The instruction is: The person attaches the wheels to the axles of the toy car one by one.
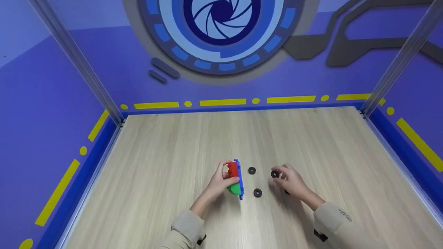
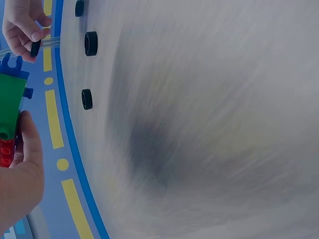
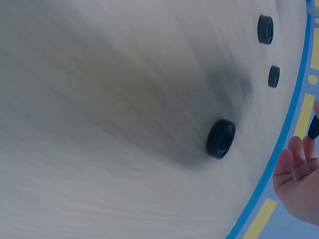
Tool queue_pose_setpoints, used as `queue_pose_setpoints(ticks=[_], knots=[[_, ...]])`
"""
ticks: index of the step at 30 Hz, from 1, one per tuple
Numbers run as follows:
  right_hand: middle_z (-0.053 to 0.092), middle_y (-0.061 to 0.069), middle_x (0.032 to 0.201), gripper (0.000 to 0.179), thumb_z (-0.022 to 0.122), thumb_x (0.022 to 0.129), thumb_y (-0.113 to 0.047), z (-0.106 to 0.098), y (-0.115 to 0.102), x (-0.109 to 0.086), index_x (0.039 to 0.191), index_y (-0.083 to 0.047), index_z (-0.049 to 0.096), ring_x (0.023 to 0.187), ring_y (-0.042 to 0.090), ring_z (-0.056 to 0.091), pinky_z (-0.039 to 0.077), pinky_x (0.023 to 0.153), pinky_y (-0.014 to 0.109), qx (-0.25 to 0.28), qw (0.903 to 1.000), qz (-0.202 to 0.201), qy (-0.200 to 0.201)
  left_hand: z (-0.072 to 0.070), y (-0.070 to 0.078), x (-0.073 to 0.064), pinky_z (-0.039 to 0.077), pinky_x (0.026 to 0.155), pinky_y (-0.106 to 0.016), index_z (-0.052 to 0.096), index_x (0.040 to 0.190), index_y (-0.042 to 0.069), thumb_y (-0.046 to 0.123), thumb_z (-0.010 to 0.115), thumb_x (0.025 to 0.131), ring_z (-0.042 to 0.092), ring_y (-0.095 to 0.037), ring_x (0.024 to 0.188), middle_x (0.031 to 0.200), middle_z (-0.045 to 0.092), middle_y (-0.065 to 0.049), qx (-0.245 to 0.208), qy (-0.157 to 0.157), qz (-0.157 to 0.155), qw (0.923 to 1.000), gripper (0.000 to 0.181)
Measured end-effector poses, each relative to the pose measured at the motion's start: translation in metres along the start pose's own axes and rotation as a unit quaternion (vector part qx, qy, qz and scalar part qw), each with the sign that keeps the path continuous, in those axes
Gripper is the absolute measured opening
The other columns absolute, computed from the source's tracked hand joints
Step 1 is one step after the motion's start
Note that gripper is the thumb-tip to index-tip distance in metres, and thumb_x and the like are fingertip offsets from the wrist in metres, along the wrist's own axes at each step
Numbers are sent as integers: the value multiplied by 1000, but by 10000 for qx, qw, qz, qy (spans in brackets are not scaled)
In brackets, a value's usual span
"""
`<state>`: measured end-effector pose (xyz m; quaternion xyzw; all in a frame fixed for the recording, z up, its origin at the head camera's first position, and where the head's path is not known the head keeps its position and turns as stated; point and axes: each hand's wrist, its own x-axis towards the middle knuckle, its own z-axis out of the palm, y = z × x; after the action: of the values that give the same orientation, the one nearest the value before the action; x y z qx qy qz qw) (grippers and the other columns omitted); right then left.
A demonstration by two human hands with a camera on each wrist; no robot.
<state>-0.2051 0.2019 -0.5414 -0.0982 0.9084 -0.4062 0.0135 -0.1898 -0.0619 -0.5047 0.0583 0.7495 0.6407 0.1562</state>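
Note:
My left hand (image 1: 218, 180) grips a toy car body built of bricks, with a red brick (image 1: 233, 169), a green brick (image 1: 235, 188) and a long blue base (image 1: 241, 183). The body is tipped on its side, so its blue underside faces right. Small blue pegs (image 2: 28, 92) jut from the base in the left wrist view. To the right, my right hand (image 1: 292, 181) pinches a small black wheel (image 1: 275, 174) between thumb and fingers, raised over the table. In the right wrist view that wheel (image 3: 314, 127) shows only in part, at the right edge.
Two black wheels, a far one (image 1: 252, 170) and a near one (image 1: 257, 192), lie flat on the wooden table (image 1: 166, 155) between the hands. Another wheel (image 3: 221, 139) lies beneath my right hand, mostly hidden in the head view. Blue-purple panels (image 1: 242, 91) wall the table's back and sides.

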Motion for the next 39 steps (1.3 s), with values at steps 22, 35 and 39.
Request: queue_pose_setpoints(ticks=[22,35,39], knots=[[55,4,93,30,67,77,-12,11,-46,2,106,-9,61,70,9,49,42,57,20,573,9953,-784,-23,13,12,-4,46,71,-28,27,133,13,16,60,82,57,-16,79,94,59,-12,32,-269,-205,9994,61],[54,3,89,30,67,76,-12,9,-61,0,106,-11,62,65,7,47,42,54,20,735,9905,-1161,-90,19,-11,9,48,79,-36,27,132,23,24,62,81,58,-18,87,100,59,-11,152,-398,-35,9991,61],[54,2,89,29,67,77,-13,10,-62,0,106,-13,62,64,7,46,42,54,20,726,9895,-1248,-72,20,-8,7,48,78,-36,28,132,22,25,62,81,58,-18,86,99,60,-10,196,-467,-30,9987,61]])
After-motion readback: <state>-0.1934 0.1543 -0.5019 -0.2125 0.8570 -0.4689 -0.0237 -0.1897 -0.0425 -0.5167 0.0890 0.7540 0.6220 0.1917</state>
